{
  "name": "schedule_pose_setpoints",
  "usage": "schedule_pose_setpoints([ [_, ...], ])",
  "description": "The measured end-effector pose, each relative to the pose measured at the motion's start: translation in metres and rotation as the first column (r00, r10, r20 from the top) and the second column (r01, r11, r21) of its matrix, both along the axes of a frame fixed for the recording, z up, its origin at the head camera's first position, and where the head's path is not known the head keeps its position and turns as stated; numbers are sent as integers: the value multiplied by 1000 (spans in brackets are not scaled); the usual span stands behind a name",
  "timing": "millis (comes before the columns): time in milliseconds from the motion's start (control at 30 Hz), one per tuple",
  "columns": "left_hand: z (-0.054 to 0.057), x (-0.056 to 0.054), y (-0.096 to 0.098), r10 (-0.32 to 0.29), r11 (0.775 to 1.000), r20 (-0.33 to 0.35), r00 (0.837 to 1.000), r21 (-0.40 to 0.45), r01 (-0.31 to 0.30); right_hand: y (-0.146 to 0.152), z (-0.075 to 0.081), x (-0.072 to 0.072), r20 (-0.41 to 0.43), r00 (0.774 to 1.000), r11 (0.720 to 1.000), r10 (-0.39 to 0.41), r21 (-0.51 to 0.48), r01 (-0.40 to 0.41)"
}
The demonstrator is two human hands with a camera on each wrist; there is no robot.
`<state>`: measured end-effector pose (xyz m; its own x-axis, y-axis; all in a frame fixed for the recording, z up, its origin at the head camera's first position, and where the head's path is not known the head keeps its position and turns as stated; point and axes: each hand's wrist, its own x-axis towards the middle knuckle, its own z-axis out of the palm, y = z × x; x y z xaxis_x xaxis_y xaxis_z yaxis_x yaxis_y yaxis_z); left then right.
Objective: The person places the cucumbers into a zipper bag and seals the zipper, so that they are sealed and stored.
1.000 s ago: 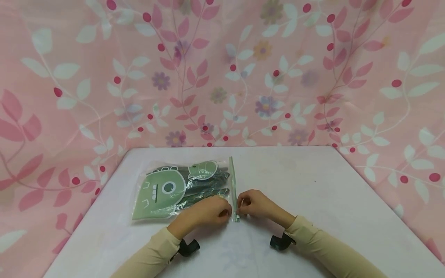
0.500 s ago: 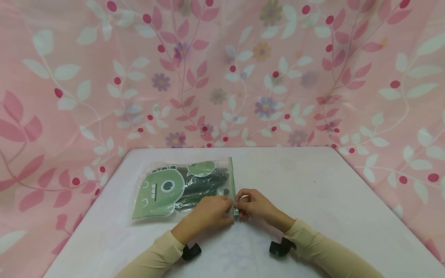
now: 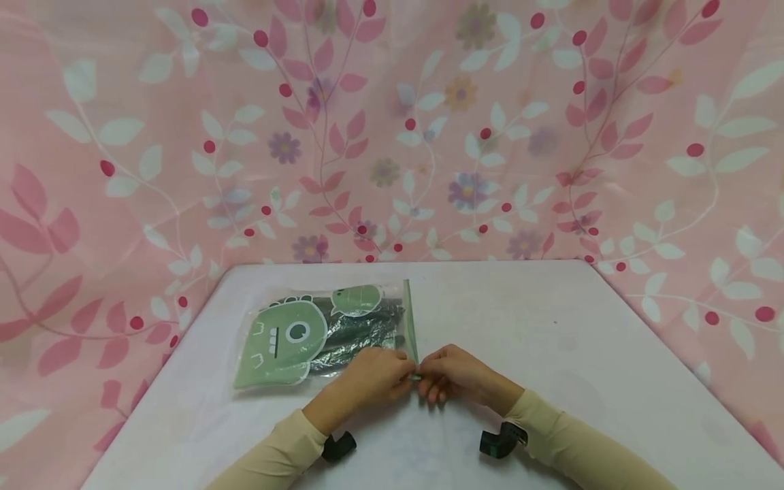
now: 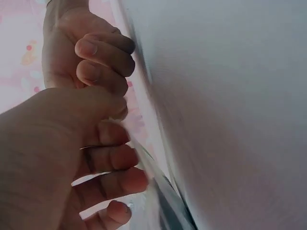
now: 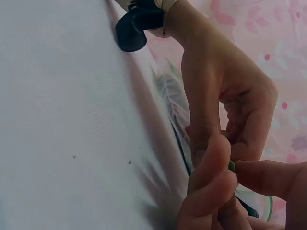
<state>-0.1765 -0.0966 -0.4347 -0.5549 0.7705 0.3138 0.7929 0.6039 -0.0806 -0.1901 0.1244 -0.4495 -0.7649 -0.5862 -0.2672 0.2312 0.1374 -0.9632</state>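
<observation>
A clear zip bag (image 3: 275,354) printed with green cartoon monsters lies flat on the table, dark contents showing through it. Its green zip strip (image 3: 410,313) runs along the right side. At the near end of that strip, my left hand (image 3: 376,374) pinches the bag's edge between thumb and fingers. Close against it, my right hand (image 3: 456,374) pinches the strip's end. In the right wrist view, a small green bit (image 5: 232,166) shows between the fingertips. The left wrist view has the bag's edge (image 4: 163,196) below my left fingers; the pinched corner itself is mostly hidden.
A white-covered table (image 3: 514,313) extends around the bag. Behind it hangs a pink floral curtain (image 3: 386,136). Each wrist wears a black camera, one by the left sleeve (image 3: 339,446) and one by the right (image 3: 499,442).
Both hands have come together at the strip's near end. My left hand has shifted slightly right, and the right hand's fingers have closed on the strip end, which now bends.
</observation>
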Motion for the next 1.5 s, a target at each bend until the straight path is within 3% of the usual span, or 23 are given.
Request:
schedule_pose_setpoints([
  [100, -1, 1, 1, -39, 999, -16, 999, -19, 39, 0, -2, 1, -16, 1000, 1000, -5, 7, 5],
  [333, -2, -1, 0, -94, 995, -138, 986, -42, 89, -5, -1, -1, -123, 992, 999, -21, 23, 24],
  [567, -2, -3, 0, -122, 992, -121, 985, -25, 120, -9, -3, -12, -148, 984, 993, -102, 41, 109],
  [833, -1, -3, 0, -116, 993, -135, 984, -20, 114, -13, -6, -25, -181, 971, 984, -156, 54, 168],
  [1133, 1, -2, 0, -110, 994, -151, 982, -20, 109, -19, -8, -41, -141, 957, 964, -252, 50, 261],
  [1500, 0, -4, -1, -120, 992, -149, 981, -50, 114, -26, -12, -59, -142, 940, 947, -310, 42, 318],
])
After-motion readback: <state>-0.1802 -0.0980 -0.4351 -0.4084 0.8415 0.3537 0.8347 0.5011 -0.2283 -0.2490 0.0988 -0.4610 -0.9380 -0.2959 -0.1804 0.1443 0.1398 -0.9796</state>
